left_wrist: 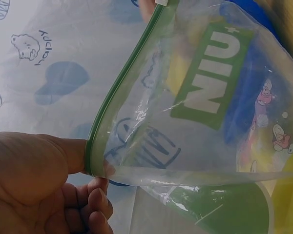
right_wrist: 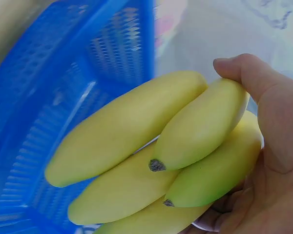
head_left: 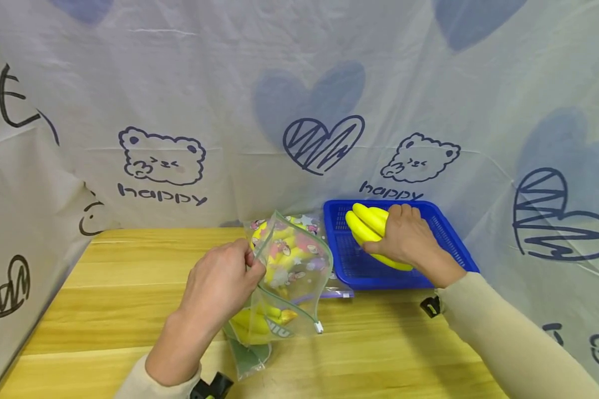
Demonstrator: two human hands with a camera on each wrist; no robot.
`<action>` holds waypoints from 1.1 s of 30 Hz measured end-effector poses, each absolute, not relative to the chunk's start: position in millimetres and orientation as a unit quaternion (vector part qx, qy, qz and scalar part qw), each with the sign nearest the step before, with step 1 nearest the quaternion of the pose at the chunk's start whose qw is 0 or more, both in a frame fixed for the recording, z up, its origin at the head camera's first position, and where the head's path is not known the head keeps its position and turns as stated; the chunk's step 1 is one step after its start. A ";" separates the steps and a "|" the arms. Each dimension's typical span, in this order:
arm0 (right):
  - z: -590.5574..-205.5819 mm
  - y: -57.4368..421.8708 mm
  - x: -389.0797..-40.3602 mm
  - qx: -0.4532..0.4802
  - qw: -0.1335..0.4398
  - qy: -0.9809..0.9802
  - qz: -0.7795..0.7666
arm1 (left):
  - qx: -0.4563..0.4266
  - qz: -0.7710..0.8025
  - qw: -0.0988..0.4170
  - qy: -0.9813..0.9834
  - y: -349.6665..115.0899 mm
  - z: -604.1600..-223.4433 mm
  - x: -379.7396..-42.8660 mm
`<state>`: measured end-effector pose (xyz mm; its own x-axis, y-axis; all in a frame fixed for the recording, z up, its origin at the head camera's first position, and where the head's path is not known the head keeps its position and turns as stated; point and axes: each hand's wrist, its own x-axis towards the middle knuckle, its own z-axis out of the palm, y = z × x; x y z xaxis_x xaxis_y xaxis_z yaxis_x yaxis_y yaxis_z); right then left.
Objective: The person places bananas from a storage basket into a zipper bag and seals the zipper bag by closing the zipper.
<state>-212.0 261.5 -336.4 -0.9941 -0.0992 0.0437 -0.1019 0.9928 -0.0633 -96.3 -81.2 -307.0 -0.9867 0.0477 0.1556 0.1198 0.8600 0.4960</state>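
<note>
My left hand pinches the upper edge of a clear zip bag with a green zip strip; its mouth gapes in the head view. White "NIU" lettering on green marks the bag in the left wrist view. Yellow fruit shows at the bag's lower part. Over the blue basket, my right hand grips a bunch of bananas. Seen from the right wrist, the thumb lies over the yellow bananas, some greenish at the tips; the fingers underneath are mostly hidden.
Behind the clear bag lies a cartoon-printed zip bag with yellow contents and a purple zip strip, close to the basket's left side. The wooden table meets a white printed curtain at the back and sides.
</note>
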 end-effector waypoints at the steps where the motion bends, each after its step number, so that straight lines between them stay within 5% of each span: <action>1: -331.7 259.5 -207.3 0.053 0.021 -0.998 0.035 | -0.044 -0.260 0.069 -0.962 -81.1 -307.2 -96.3; 21: -235.8 221.3 -109.0 0.131 0.033 -0.975 0.176 | -0.049 -0.267 0.072 -0.960 -77.8 -308.9 -94.6; 29: -230.3 188.3 -88.1 0.173 -0.036 -0.972 0.155 | -0.059 -0.286 0.059 -0.955 -72.0 -310.3 -93.6; 33: -237.2 175.6 -89.5 0.214 -0.025 -0.970 0.112 | -0.067 -0.285 0.068 -0.954 -70.8 -310.4 -92.6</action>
<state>-89.5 175.6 -237.2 -0.9068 -0.4215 0.0002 -0.4103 0.8828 -0.2288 -92.6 -70.8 -310.4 -0.9820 0.0886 0.1668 0.1656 0.8286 0.5348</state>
